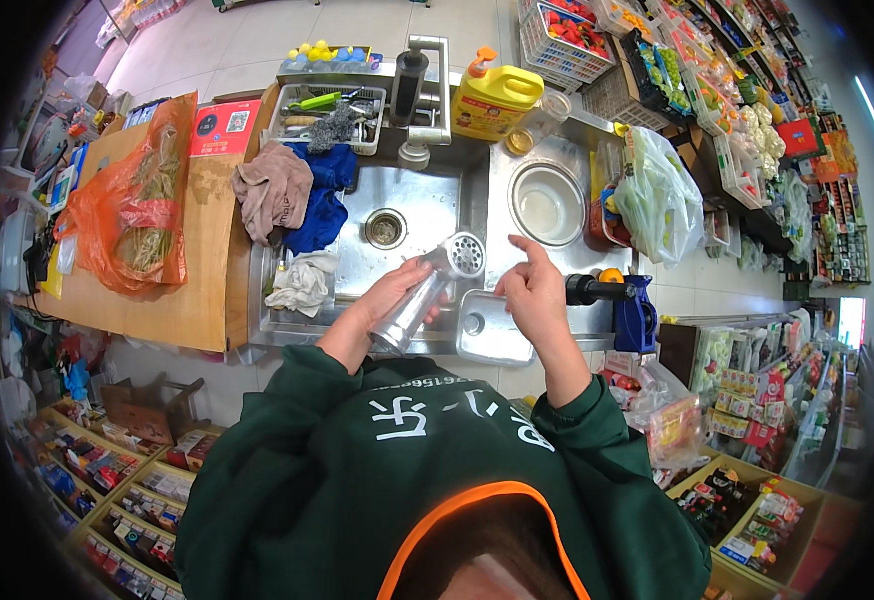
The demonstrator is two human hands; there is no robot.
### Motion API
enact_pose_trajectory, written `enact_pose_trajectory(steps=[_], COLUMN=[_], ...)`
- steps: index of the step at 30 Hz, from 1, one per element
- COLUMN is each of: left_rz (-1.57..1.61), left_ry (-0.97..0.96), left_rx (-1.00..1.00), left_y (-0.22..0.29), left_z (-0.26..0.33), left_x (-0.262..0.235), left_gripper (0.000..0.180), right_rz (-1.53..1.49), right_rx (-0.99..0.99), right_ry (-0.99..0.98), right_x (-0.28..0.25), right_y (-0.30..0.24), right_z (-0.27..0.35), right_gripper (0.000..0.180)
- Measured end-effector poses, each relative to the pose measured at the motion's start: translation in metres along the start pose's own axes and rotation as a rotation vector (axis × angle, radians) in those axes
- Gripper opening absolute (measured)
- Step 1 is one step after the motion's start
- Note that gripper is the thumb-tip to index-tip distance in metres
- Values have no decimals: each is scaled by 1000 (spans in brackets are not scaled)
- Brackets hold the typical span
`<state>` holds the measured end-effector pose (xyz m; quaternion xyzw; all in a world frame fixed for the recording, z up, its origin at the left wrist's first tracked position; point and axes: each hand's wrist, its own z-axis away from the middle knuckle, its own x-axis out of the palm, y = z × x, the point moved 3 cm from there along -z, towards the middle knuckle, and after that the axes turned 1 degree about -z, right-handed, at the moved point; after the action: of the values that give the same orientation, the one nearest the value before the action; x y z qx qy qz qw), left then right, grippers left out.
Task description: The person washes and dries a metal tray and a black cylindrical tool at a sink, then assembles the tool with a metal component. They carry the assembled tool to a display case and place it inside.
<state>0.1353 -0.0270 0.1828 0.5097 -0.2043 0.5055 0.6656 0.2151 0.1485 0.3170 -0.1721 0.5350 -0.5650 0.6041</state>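
Observation:
My left hand (394, 297) is wrapped around a clear, tube-shaped part (409, 316), held tilted over the near edge of the steel sink (422, 195). A round, grey end piece full of holes (467, 255) sits at the tube's upper end. My right hand (534, 300) is to the right of it, index finger stretched out and the other fingers bent, with nothing visible in it. Just left of that hand, a shallow rectangular tray (495, 335) with rounded corners rests at the counter's front edge. Beyond my right hand stands a round white-rimmed bowl (548, 204).
A yellow jug (497, 100) and a faucet (431, 133) stand behind the sink. Cloths (272, 190) hang at its left, beside a wooden table (207, 250). To the right are a black cylinder (597, 290), a blue stand (637, 315) and a plastic bag (660, 195).

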Motion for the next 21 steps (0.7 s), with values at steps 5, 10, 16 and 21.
enact_pose_trajectory(steps=[5,10,16,21], left_rz=[30,15,-2,-5], left_ry=[-17,3,58,206], left_rx=[-24,13,48,81], left_y=[-3,-4,-8,-12], left_z=[-2,0,3,11], left_x=[-1,0,-8,-25], left_gripper=[30,32,37,47], right_rz=[36,-2,387,820], right_rx=[-128,-93,-197,-145], right_ry=[67,71,124,-166], right_x=[4,-4,-15,20], right_y=[-2,19,88,175], right_z=[1,-2,-2,44], right_gripper=[63,57,39,46])
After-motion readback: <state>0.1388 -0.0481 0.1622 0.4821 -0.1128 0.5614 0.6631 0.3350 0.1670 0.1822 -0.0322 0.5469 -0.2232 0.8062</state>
